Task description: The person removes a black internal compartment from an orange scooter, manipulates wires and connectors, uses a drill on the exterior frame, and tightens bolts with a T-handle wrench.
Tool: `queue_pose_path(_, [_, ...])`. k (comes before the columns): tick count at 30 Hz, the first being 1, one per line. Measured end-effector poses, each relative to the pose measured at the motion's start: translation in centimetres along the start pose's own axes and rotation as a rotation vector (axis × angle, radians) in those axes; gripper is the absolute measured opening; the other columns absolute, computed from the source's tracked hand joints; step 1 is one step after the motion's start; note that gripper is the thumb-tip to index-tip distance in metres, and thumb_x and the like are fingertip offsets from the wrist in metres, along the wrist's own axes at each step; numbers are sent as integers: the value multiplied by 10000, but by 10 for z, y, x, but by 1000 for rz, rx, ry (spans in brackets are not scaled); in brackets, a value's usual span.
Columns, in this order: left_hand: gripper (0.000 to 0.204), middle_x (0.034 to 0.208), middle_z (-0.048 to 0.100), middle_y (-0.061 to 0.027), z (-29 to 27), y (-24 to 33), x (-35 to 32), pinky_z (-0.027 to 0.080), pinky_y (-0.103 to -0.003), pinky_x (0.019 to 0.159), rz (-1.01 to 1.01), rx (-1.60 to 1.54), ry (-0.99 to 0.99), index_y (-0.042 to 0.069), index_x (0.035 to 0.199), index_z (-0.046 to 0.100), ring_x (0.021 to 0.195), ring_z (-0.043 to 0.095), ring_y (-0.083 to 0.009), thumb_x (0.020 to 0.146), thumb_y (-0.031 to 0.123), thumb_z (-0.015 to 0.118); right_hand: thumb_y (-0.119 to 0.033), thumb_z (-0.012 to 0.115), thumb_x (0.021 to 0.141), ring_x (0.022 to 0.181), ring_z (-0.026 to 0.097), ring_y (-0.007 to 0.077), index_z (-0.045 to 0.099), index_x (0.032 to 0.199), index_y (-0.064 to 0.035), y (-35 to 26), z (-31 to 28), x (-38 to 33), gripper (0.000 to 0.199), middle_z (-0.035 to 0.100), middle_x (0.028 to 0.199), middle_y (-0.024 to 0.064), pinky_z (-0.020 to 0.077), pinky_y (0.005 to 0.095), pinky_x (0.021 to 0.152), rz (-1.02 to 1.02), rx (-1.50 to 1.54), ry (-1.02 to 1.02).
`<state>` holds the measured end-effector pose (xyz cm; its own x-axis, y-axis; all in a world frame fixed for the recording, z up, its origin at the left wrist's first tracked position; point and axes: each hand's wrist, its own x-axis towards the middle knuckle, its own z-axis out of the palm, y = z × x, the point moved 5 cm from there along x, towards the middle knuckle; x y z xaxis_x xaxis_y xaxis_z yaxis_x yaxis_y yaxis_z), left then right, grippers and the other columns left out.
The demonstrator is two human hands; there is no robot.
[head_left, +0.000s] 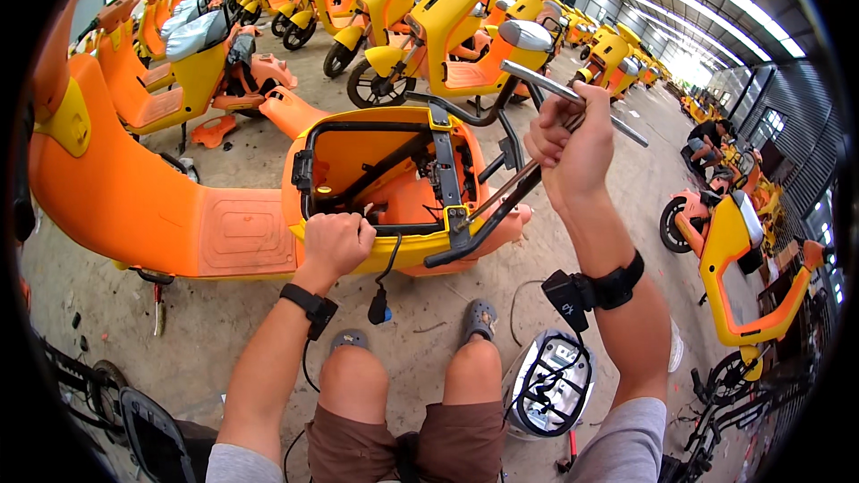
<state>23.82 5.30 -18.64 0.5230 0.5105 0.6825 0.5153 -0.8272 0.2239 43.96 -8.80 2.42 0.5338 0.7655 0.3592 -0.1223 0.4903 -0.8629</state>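
Observation:
An orange and yellow electric scooter [170, 224] stands crosswise before me, its seat opening [302, 201] uncovered and framed in black. My right hand [574, 139] is closed around a metal T-handle wrench [617, 127]. The wrench's shaft slants down to a bolt on the yellow bracket [458, 217] at the opening's near right corner, beside the black tubular rear rack [479, 234]. My left hand [338, 246] is curled at the near left rim of the opening; its fingertips are hidden, and I cannot make out what they grip. A black cable with a plug [379, 306] hangs over the near side.
A scooter seat [548, 385], underside up, lies on the floor by my right knee, near a red-handled tool [571, 453]. Rows of yellow scooters [447, 27] stand behind. Another scooter [738, 277] stands at right, and a person [707, 145] crouches farther back.

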Motion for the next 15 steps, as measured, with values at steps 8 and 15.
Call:
queue_pose_path(8, [309,548,594,-146,0,-1,-1,460,-429,521,5,-1,20,52,561,594,507,590,-316,817,214,531,-367,416,938,403,196,90,453,589,-58,-4,-3,0,468,174,474,-52,184,273,408,-82,-11,40])
queue_pose_path(15, [315,545,592,-143,-1,-2,0,460,-415,511,9,8,20,46,566,603,497,584,-309,823,212,529,-351,423,935,405,188,89,452,597,-63,-10,-2,7,445,188,484,-49,186,270,411,-139,-11,28])
